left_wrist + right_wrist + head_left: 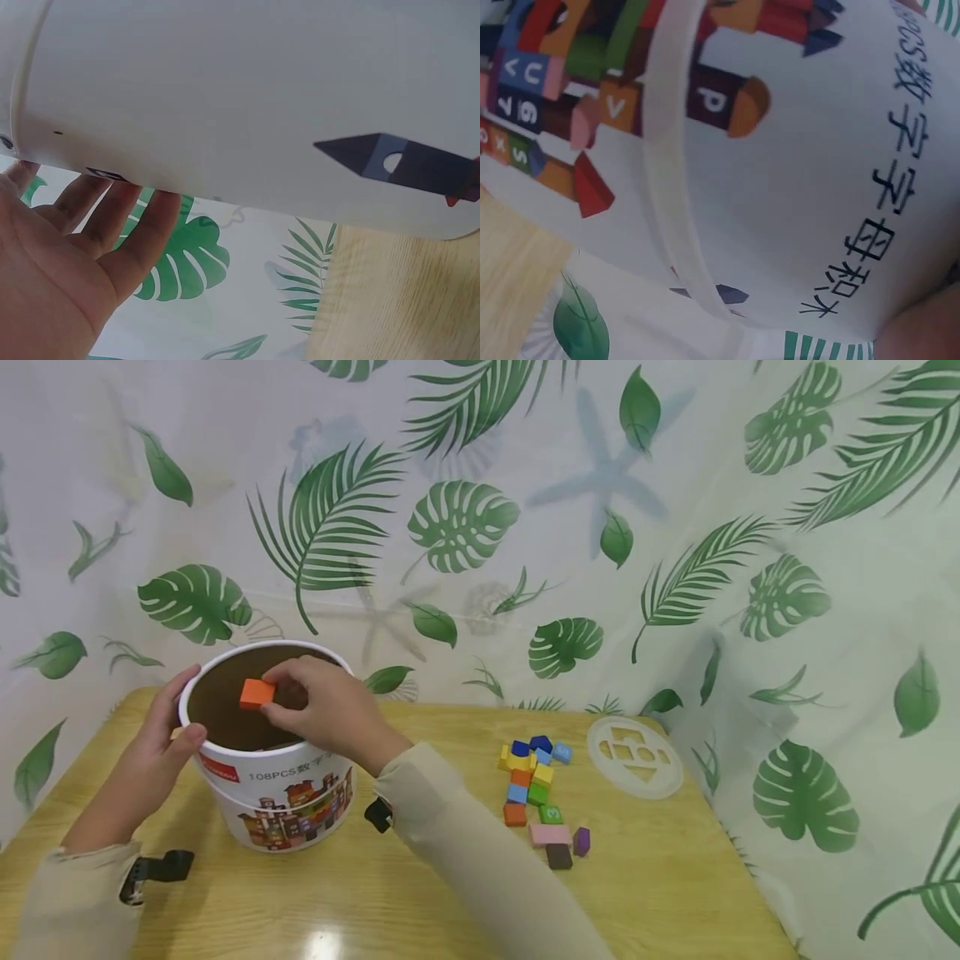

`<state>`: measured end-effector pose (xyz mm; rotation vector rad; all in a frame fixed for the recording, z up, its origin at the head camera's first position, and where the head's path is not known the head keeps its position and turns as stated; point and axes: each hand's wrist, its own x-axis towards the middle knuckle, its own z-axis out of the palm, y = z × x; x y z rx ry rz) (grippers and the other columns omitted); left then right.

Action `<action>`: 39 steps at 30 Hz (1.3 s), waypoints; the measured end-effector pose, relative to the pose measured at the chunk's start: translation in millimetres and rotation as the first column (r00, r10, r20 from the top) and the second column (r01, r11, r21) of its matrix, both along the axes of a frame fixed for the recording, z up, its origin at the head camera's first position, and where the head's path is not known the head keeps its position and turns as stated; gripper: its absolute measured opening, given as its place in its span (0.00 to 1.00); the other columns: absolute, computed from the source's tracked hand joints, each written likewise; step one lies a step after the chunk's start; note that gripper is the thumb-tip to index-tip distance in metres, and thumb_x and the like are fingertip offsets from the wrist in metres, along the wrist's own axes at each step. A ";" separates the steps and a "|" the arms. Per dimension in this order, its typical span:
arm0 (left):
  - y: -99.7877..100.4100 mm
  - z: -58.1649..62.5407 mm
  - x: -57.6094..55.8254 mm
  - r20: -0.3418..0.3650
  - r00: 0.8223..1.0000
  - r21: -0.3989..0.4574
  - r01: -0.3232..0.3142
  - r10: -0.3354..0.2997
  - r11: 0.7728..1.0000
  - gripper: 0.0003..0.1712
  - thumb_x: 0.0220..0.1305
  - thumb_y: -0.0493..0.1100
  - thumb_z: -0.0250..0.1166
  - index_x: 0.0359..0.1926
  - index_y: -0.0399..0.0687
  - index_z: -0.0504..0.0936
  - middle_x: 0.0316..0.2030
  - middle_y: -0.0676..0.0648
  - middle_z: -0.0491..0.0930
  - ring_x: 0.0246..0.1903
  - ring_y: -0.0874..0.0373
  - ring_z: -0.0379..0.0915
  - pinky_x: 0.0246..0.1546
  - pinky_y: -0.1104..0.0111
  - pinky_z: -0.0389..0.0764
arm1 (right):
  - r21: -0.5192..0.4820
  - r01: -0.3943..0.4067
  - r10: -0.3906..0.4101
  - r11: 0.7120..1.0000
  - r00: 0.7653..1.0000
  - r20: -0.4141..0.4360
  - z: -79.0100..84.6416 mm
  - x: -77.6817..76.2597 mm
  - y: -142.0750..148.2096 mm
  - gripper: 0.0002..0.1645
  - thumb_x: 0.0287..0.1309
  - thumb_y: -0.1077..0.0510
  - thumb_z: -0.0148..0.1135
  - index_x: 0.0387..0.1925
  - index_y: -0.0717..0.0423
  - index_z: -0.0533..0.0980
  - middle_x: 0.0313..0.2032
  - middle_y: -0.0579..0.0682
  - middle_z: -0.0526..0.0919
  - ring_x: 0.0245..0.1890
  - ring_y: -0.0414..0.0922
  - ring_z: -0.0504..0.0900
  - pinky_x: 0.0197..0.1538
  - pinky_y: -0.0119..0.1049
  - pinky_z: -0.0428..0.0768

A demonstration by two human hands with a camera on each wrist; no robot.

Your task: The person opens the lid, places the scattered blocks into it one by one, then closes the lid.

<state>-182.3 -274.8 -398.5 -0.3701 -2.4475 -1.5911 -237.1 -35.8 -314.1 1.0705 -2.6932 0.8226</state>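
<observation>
Right hand (337,706) pinching orange block (257,694) between thumb and fingers, block's right over open white bucket (277,777), just past fingertips. Left hand (153,764) holding bucket at rim, fingers against outer wall. Well off to right hand's right: loose bunch of colored blocks (538,794) on table (675,877), white cut-out disc (600,768) beyond them.

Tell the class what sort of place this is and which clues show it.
Probably an indoor play or activity corner: a wooden table with colourful toy blocks and a printed bucket, before a leaf-patterned sheet.
</observation>
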 end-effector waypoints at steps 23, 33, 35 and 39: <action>-0.6 -1.7 3.6 -0.002 1.000 -0.020 -0.012 0.012 1.000 0.40 0.81 0.53 0.51 0.83 0.69 0.41 0.77 0.39 0.51 0.71 0.55 0.52 0.68 0.58 0.63 | 0.172 0.121 -0.128 0.978 0.991 0.030 2.1 8.2 -5.8 0.24 0.64 0.35 0.67 0.58 0.36 0.81 0.50 0.29 0.84 0.51 0.25 0.79 0.53 0.23 0.73; 1.5 -0.1 2.2 -0.006 1.000 -0.003 -0.004 0.004 1.000 0.40 0.81 0.54 0.51 0.83 0.68 0.40 0.77 0.35 0.51 0.72 0.46 0.51 0.62 0.24 0.55 | 0.140 0.124 -0.127 0.982 0.992 0.016 0.6 9.4 -3.2 0.23 0.65 0.37 0.66 0.57 0.37 0.82 0.50 0.30 0.85 0.51 0.26 0.79 0.53 0.23 0.74; 1.6 0.4 1.7 -0.006 1.000 -0.006 -0.003 0.003 1.000 0.40 0.81 0.54 0.51 0.83 0.68 0.40 0.77 0.36 0.51 0.72 0.43 0.50 0.61 0.23 0.56 | 0.127 0.122 -0.124 0.984 0.992 0.010 0.5 9.6 -2.4 0.22 0.66 0.37 0.66 0.57 0.38 0.82 0.50 0.30 0.85 0.51 0.26 0.79 0.53 0.22 0.74; 2.5 0.6 2.1 -0.007 1.000 -0.012 -0.002 0.002 1.000 0.40 0.81 0.55 0.51 0.83 0.68 0.41 0.77 0.36 0.51 0.71 0.47 0.51 0.63 0.26 0.57 | 0.079 0.112 -0.111 0.991 0.994 -0.014 -1.6 11.4 0.5 0.21 0.67 0.39 0.66 0.56 0.40 0.83 0.50 0.32 0.85 0.50 0.27 0.80 0.52 0.21 0.73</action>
